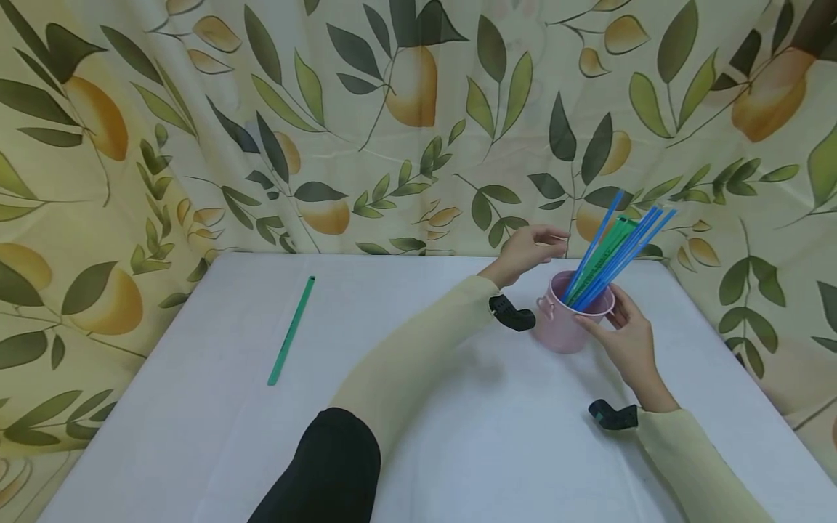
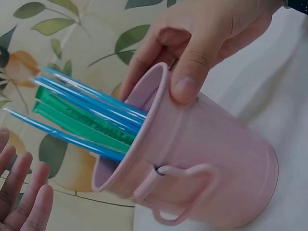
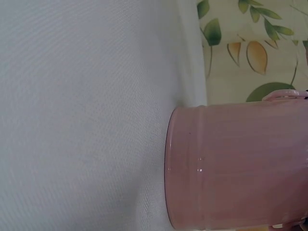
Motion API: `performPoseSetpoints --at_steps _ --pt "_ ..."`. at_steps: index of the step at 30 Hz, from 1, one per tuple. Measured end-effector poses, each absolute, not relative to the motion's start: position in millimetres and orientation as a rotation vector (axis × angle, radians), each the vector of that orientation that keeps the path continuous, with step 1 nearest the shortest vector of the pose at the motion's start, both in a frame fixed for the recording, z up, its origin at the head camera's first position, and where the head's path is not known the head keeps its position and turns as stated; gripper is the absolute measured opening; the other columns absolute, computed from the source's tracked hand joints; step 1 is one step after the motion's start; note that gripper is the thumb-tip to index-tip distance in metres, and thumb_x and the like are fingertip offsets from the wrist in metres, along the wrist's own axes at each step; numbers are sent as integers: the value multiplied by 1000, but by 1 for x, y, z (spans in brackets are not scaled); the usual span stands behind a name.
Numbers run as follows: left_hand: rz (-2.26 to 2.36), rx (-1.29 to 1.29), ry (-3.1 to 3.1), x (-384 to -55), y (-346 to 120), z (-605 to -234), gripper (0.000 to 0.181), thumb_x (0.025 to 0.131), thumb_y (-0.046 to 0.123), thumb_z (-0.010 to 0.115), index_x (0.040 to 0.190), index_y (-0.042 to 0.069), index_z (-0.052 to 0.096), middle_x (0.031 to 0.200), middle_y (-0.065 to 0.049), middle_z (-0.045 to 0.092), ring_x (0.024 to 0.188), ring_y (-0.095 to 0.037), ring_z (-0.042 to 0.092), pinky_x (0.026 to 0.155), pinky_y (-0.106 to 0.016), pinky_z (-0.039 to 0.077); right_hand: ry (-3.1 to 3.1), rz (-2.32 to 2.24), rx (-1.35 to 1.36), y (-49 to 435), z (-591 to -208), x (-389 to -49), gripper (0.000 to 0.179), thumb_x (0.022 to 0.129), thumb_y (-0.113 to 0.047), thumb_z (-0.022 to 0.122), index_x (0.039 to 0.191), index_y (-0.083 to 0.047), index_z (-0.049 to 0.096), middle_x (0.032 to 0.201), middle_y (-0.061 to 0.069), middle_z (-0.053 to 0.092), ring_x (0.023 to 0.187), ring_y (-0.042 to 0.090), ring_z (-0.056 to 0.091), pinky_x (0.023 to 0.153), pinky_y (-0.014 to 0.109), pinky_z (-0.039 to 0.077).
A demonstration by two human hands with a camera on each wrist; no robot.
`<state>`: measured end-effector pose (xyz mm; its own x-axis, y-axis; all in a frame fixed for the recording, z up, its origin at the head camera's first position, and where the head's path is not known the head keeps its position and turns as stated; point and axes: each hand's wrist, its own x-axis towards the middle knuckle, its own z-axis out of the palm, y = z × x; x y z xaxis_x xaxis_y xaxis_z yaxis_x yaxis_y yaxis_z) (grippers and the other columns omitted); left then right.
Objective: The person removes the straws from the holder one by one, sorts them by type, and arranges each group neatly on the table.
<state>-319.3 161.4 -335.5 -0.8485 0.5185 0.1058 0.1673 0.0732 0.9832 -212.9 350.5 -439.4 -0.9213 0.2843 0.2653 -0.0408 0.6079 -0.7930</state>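
The left arm [image 1: 418,356] reaches from the bottom edge of the head view, left of centre, slanting across towards the upper right. Its left hand [image 1: 525,254] is relaxed and holds nothing, the fingers [image 1: 549,236] pointing right; they show at the lower left of the left wrist view. The right arm [image 1: 696,465] enters at lower right, angled up and left, the right hand [image 1: 629,349] gripping between thumb [image 1: 593,328] and fingers.

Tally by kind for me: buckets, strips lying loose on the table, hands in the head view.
Pink bucket: 1
Loose green strip: 1
Left hand and right hand: 2
Total: 4
Bundled strips overlap, so uncounted.
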Motion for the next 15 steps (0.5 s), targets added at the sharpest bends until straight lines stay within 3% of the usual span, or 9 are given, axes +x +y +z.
performPoseSetpoints --at_steps 5,10,15 --pt "1825 625 2176 -321 179 -341 26 88 15 66 114 11 66 105 -4 69 89 -7 62 72 -14 50 -2458 1294 -187 332 -414 -198 79 85 -29 69 149 -14 25 151 18 33 135 37 36 107 31 34" --pt "1793 614 2262 -320 190 -348 24 87 13 67 110 8 68 106 -6 70 95 -10 64 73 -12 50 -2489 1286 -180 326 -405 -193 79 87 -27 67 150 -12 22 151 18 31 135 39 35 107 36 34" --pt "1747 581 2290 -314 199 -352 25 87 16 67 111 9 68 103 -4 70 90 -8 62 74 -13 51 -2487 1268 -179 326 -404 -192 80 86 -28 68 149 -11 23 151 17 33 134 39 36 106 41 35"
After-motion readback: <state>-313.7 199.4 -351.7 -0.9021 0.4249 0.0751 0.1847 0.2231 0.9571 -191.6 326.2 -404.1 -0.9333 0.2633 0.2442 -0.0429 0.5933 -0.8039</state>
